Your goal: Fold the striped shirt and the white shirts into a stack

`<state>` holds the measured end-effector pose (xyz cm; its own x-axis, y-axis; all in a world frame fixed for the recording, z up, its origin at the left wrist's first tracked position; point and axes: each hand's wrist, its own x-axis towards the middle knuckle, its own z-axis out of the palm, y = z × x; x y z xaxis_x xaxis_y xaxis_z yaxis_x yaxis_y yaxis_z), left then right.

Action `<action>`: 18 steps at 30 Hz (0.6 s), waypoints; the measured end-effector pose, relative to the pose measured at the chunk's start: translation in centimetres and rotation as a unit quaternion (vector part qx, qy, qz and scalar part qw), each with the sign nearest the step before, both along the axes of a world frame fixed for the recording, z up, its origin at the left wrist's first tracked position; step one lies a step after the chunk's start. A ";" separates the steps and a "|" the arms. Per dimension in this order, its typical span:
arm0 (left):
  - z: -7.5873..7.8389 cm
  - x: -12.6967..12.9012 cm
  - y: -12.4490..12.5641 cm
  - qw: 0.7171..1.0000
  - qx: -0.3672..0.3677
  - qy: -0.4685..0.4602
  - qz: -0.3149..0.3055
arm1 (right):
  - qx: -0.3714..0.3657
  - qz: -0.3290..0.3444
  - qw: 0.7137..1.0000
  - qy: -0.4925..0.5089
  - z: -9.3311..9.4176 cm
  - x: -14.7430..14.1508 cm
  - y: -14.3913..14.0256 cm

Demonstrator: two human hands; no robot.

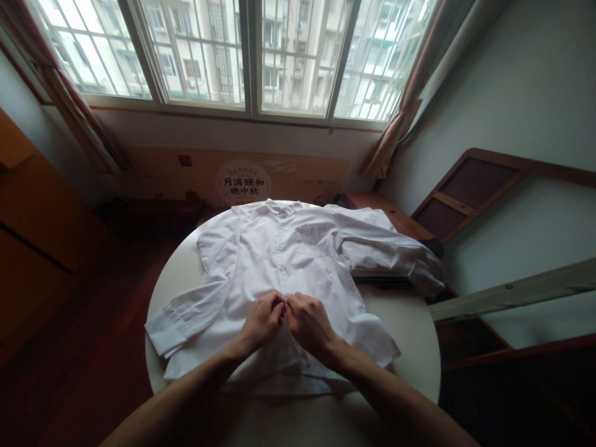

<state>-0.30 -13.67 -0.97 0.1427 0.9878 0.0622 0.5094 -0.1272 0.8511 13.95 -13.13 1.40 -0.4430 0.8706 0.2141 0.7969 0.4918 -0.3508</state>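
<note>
A white long-sleeved shirt [311, 248] lies front side up, its collar toward the window. Down its middle runs the button placket, joined in the upper part and parted below my hands. My left hand [264, 318] pinches the placket's left edge, fingers closed. Right beside it, my right hand [308, 318] grips the other edge, also closed. The fingertips meet at the placket; the button between them is hidden. One sleeve [186, 316] is stretched out to the left, and the other hangs past the table's right side.
The shirt rests on a round white table [410, 335]. A folded white garment [372, 254] sits under the right sleeve. Beyond the table stand a printed cardboard panel [316, 171] and a barred window [298, 56]. To the right is a dark wooden piece of furniture [395, 211].
</note>
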 end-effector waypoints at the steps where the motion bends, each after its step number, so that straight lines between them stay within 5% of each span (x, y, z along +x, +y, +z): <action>1: -0.1 0.0 0.0 1.000 0.001 0.005 0.000 | -0.019 -0.010 0.999 0.030 0.0 0.1 0.2; 4: -0.2 0.0 0.1 0.999 0.014 0.039 -0.003 | -0.169 -0.029 0.972 0.158 -0.3 0.6 1.4; 7: 0.2 -0.1 0.2 0.996 0.011 0.080 -0.022 | -0.394 -0.003 0.878 0.272 -0.8 1.2 2.7; 9: 0.8 -0.5 -0.1 0.991 0.014 0.129 -0.028 | -0.440 0.003 0.858 0.264 -0.8 1.9 2.7; 13: 2.0 -2.6 -2.7 0.963 0.111 0.222 -0.103 | -0.208 0.054 0.972 0.098 0.2 5.0 0.1; 16: 1.5 -4.8 -5.6 0.916 0.201 0.266 -0.224 | -0.098 0.215 0.971 -0.040 0.3 8.9 -2.7; 18: 0.3 -5.9 -7.0 0.894 0.253 0.293 -0.224 | -0.044 0.257 0.960 -0.104 -0.7 11.4 -3.7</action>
